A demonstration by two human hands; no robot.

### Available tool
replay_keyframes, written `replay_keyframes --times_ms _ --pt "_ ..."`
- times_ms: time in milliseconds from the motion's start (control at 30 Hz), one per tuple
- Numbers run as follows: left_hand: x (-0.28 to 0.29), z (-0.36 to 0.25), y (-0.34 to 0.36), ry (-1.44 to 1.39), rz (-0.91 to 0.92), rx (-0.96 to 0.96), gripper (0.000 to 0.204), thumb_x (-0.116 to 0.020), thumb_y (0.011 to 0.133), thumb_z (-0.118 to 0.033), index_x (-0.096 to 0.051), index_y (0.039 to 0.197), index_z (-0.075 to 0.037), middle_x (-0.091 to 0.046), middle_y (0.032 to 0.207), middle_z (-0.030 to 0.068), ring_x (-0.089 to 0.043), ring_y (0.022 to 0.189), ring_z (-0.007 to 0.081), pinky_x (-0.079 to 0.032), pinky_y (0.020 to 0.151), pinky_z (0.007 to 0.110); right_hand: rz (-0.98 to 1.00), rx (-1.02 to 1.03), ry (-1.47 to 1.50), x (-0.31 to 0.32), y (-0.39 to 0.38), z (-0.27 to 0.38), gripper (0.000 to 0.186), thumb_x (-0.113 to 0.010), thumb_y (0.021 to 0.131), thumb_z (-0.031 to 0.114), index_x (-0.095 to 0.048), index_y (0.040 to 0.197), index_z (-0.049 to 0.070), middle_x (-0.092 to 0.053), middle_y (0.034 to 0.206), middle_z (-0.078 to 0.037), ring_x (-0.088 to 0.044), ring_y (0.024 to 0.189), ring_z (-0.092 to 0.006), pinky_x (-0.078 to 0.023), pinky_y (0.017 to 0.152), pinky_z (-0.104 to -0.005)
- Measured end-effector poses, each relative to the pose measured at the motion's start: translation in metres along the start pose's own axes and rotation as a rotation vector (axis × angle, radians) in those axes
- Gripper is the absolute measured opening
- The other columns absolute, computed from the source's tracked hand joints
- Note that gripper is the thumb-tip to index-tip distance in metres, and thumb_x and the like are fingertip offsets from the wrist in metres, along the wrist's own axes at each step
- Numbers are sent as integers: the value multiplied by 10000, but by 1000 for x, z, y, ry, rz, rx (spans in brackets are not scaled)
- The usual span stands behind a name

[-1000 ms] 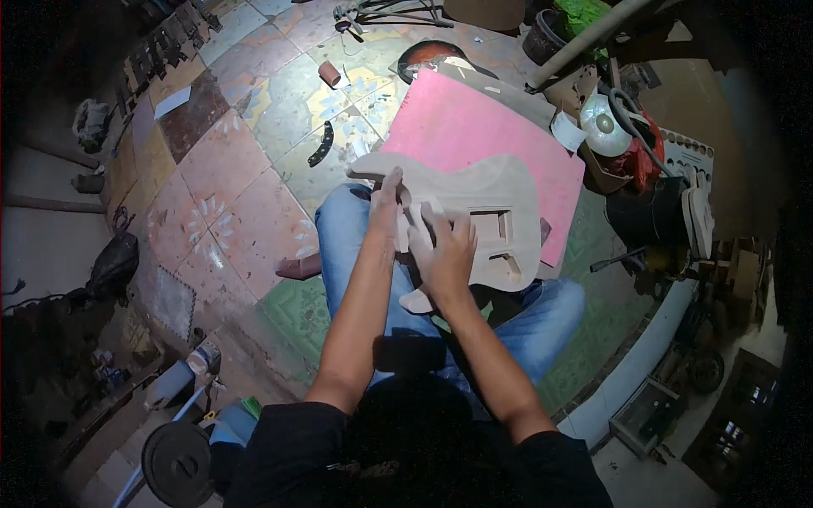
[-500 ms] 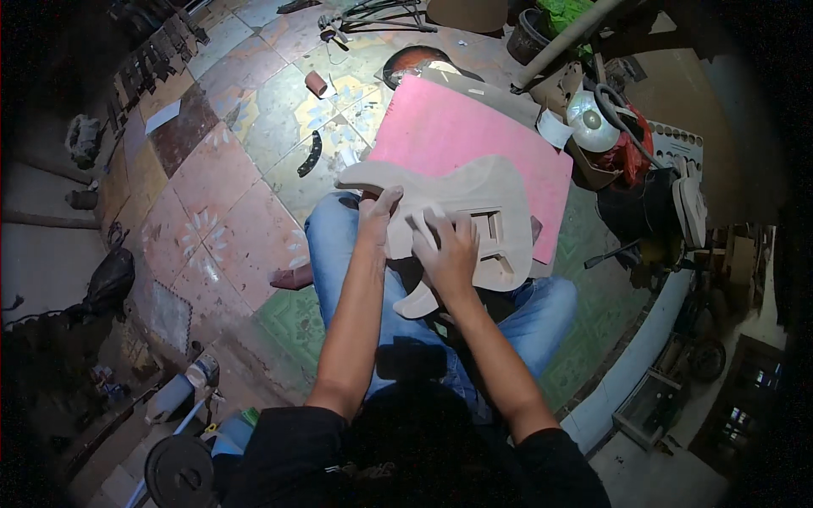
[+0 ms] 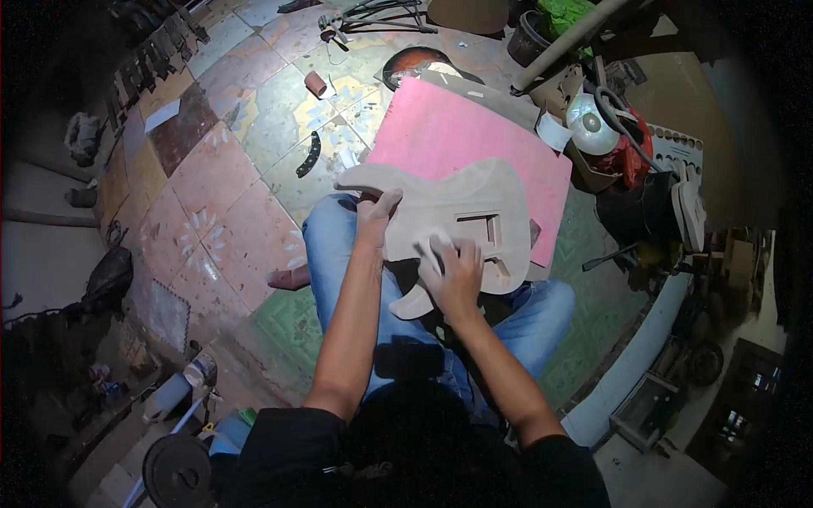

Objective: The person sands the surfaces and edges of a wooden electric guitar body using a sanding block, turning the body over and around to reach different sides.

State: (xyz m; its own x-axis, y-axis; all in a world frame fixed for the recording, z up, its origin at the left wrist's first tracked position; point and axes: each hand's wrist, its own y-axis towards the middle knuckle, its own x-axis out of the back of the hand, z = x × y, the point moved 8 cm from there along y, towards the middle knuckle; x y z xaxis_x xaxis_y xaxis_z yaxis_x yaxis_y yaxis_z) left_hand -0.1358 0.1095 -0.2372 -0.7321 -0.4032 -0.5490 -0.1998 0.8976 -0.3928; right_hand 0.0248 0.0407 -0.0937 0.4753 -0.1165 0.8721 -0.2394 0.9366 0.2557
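An unpainted, pale wooden electric guitar body (image 3: 432, 195) rests across my lap, with rectangular cavities cut into its right part. My left hand (image 3: 377, 217) is closed around its left edge, just below the upper horn, thumb on the top face. On the lower middle of the face, near a cavity, lies my right hand (image 3: 456, 273) with bent, dusty fingers. They are slightly blurred. Something pale seems to be under or between them, too unclear to name. The lower horn sticks out beneath my right wrist.
A pink board (image 3: 474, 123) lies just beyond the guitar body. On the tiles sit a reddish-brown roll (image 3: 316, 83) and a dark curved strip (image 3: 310, 154). At the right, a round white lamp (image 3: 592, 124) stands among boxes and a red bag. A dark bucket (image 3: 527, 40) is farther back.
My right hand has slid a little down and right over the guitar body, uncovering more of the face and the cavity. My left hand keeps its grip.
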Motion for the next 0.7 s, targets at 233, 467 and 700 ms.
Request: replay_keyframes --times_ms 233,467,700 --pt "2 -10 -5 -55 -42 -6 383 -768 807 -235 -637 1107 -36 -634 989 7 -585 885 112 -494 784 295 23 7 6 -2 -15 6 429 -741 760 212 -682 1174 115 -564 1051 -156 -545 992 -351 -440 844 -478" --pt "4 4 -4 0 -9 53 471 -774 802 -271 -608 1160 -15 -638 1068 50 -604 941 144 -484 851 288 -52 -82 0 1 -1 12 450 -770 731 205 -693 1165 117 -560 1048 -145 -544 1009 -347 -441 868 -468" --pt "-1 13 -3 12 -20 52 545 -787 781 -308 -594 1197 -12 -624 1091 50 -577 988 159 -469 895 319 -103 -138 -26 -3 20 0 463 -782 718 227 -695 1170 170 -556 1053 -144 -548 1008 -336 -445 849 -472"
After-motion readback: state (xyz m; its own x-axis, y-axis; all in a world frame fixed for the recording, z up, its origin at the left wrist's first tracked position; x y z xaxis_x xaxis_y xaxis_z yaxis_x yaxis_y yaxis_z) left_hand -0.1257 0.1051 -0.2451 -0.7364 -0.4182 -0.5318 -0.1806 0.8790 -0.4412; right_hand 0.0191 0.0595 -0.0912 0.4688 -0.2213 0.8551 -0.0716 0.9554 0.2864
